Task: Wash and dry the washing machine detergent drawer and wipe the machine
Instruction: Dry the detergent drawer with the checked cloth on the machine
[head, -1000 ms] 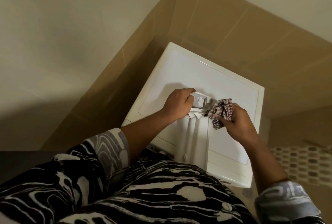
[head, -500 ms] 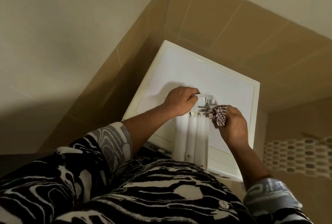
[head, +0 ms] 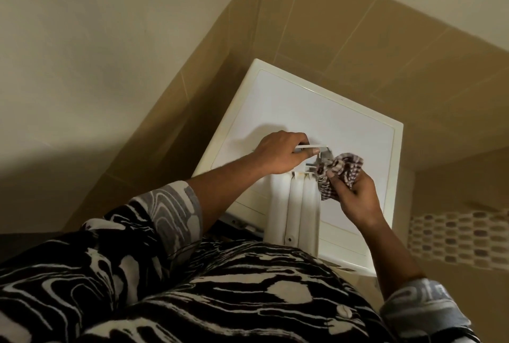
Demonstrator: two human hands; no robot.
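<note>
The white detergent drawer [head: 294, 210] lies lengthwise on top of the white washing machine [head: 300, 106], its long ribbed underside facing up. My left hand [head: 281, 154] grips the drawer's far end by its thin edge. My right hand [head: 355, 196] holds a bunched brown-and-white checked cloth [head: 340, 170] pressed against the small compartments at that far end, on the right side. My fingers and the cloth hide part of those compartments.
Tan tiled walls [head: 330, 20] close in behind and to the left of the machine, which stands in a corner. A band of patterned mosaic tiles [head: 462, 238] runs on the right. My patterned black-and-white clothing [head: 192, 287] fills the lower view.
My right hand has shifted the cloth slightly right and outward on the drawer's far end. My left hand has slid its grip along the drawer's far edge; the drawer stays on the machine.
</note>
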